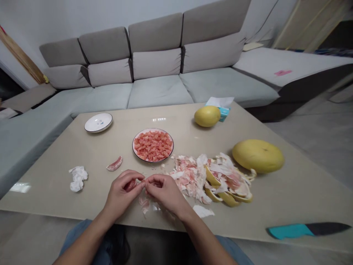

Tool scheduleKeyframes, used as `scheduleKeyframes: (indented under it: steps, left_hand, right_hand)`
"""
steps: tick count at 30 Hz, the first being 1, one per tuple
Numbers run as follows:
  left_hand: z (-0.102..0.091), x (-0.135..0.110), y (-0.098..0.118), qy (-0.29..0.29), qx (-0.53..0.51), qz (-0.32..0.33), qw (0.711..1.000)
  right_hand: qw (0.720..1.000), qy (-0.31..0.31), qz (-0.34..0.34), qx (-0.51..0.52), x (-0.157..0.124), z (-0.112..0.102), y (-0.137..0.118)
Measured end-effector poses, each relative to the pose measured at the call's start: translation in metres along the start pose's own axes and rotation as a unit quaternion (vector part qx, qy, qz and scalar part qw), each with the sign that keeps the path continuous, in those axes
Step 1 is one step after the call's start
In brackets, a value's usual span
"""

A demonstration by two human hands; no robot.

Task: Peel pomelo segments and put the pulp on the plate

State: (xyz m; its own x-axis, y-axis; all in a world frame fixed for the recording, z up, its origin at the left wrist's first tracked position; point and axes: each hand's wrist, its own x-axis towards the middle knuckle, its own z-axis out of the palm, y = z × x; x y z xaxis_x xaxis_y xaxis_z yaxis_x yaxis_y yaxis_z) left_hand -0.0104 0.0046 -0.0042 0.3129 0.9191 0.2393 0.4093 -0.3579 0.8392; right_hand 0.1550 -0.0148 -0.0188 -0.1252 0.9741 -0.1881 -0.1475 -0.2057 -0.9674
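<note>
Beige glossy table (184, 132), head view. Left hand (124, 189), near the middle of the near edge: fingers curled round a red fruit piece (130, 185). Right hand (163, 193), beside it: thumb and forefinger narrowed, meeting the left hand's; cannot tell whether they grip the piece. Dark-rimmed plate (152, 161), beyond the hands: filled with red fruit pulp (153, 145). Fruit segment (114, 164), left of the plate. Crumpled white tissue (78, 178), toward the left edge. White dish (95, 125), near the far left corner. Peel heap (197, 178), yellow rind and pale membrane, right of the right hand. Large yellow fruit (257, 156), toward the right edge. Smaller yellow fruit (207, 116), near the far edge, in front of a blue tissue pack (224, 113). Knife (303, 230), teal handle, dark blade, near right corner.
</note>
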Motion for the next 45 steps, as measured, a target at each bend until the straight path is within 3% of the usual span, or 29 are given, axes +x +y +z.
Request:
scheduleKeyframes:
  steps: [4,13,19,30,45]
  left_hand:
    - [-0.001,0.001,-0.001,-0.011,-0.038,-0.054,0.998]
    - [-0.002,0.001,0.0,-0.022,-0.181,-0.19,0.965]
    - [-0.003,0.003,-0.001,-0.027,-0.24,-0.213,0.947]
    - [-0.007,0.004,-0.007,-0.06,-0.38,-0.263,0.885]
    - [-0.012,0.005,-0.009,-0.053,-0.394,-0.266,0.878]
  right_hand:
    - [1.0,0.005,-0.007,0.009,-0.001,0.0,0.0]
    - [0.996,-0.016,0.058,0.073,-0.001,-0.001,-0.006]
    - [0.994,-0.049,0.048,0.088,-0.001,-0.004,-0.007]
    - [0.986,-0.06,0.051,0.148,0.002,-0.008,-0.004]
    - [0.967,-0.042,0.097,0.232,0.006,-0.009,-0.002]
